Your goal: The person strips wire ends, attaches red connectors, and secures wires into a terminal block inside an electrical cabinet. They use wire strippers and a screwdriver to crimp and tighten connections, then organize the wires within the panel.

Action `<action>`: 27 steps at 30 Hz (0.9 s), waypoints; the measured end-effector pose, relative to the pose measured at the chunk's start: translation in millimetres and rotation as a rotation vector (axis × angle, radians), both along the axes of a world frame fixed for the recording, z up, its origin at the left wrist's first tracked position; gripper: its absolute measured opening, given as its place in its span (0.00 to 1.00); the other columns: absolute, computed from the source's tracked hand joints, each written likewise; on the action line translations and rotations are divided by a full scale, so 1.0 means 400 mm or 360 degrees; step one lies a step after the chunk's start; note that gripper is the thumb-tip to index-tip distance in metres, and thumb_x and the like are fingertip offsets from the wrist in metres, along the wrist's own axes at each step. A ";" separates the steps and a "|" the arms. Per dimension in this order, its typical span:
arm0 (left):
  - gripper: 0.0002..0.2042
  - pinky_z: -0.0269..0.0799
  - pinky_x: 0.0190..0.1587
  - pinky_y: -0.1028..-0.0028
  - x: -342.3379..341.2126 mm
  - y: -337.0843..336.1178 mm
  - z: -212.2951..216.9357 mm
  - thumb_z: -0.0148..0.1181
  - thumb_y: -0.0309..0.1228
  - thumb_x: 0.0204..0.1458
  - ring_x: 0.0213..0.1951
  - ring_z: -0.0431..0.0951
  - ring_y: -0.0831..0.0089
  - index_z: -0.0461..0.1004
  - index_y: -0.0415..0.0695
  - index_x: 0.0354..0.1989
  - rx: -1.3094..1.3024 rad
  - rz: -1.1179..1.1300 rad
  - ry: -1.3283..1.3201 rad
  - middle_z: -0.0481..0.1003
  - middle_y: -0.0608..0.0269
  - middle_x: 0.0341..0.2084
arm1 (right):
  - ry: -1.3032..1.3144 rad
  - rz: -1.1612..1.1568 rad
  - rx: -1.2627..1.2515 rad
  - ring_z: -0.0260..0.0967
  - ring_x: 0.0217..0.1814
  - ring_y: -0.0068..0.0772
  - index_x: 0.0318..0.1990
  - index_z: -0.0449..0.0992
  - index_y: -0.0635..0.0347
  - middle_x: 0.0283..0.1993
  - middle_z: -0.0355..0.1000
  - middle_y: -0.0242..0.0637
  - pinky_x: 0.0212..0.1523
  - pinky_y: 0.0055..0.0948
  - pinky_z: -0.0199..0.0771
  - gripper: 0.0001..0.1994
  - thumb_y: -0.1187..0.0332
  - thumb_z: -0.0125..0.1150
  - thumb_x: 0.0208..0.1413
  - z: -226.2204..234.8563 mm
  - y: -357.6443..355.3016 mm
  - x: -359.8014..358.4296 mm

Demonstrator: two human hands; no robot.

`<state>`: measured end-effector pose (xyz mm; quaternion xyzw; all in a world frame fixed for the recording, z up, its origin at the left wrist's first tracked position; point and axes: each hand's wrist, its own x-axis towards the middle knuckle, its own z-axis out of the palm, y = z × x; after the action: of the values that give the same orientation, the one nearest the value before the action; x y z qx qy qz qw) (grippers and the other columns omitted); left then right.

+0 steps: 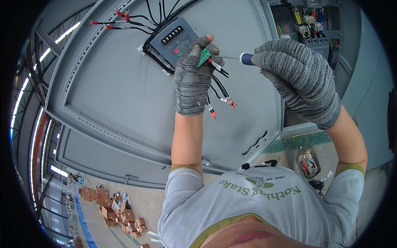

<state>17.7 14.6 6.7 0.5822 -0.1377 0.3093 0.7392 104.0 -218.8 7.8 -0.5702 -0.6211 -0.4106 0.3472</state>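
Observation:
In a grey knitted fingerless glove, my left hand point(191, 84) pinches a small green terminal connector point(204, 57) between thumb and fingers. My right hand point(302, 76), gloved the same way, is wrapped round the blue-and-white handle of a screwdriver point(247, 59). Its thin shaft runs left to the connector; whether the tip sits in a screw is too small to tell. A black wire with a red end sleeve point(211, 60) meets the connector's edge. Just behind my left hand, a blue-grey meter box point(171, 39) with a black terminal row is mounted on the grey cabinet door point(124, 87).
Loose black wires with red lugs point(120, 20) fan out above the meter, and several more point(227, 101) hang below my left hand. At the right stands the open cabinet with wired breakers point(316, 45). A tool tray point(309, 163) and cardboard boxes point(126, 215) lie on the floor.

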 end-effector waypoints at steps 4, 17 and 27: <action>0.18 0.72 0.37 0.70 0.004 0.001 -0.007 0.44 0.33 0.61 0.30 0.74 0.67 0.68 0.30 0.50 0.0097 0.0042 -0.0037 0.73 0.56 0.30 | 0.0083 -0.0023 0.0009 0.74 0.35 0.36 0.41 0.76 0.59 0.34 0.74 0.38 0.37 0.30 0.75 0.11 0.74 0.64 0.47 -0.002 0.005 -0.004; 0.16 0.71 0.36 0.72 0.014 -0.006 -0.007 0.43 0.32 0.61 0.28 0.73 0.70 0.69 0.30 0.49 0.0168 0.0108 -0.0041 0.73 0.57 0.28 | -0.0058 -0.0243 -0.0100 0.69 0.25 0.35 0.40 0.75 0.57 0.28 0.72 0.35 0.27 0.32 0.70 0.11 0.64 0.63 0.51 0.014 0.015 -0.015; 0.16 0.71 0.35 0.75 0.006 -0.012 0.010 0.45 0.32 0.61 0.28 0.72 0.73 0.70 0.31 0.48 0.0239 0.0205 0.0031 0.72 0.59 0.28 | -0.0671 -0.0449 -0.0272 0.68 0.25 0.30 0.48 0.73 0.51 0.25 0.67 0.32 0.25 0.31 0.70 0.15 0.64 0.58 0.51 0.030 0.019 0.005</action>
<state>20.1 10.0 10.8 0.6466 -0.1157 0.3392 0.6734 105.9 -211.0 19.8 -0.5804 -0.6264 -0.5106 0.1000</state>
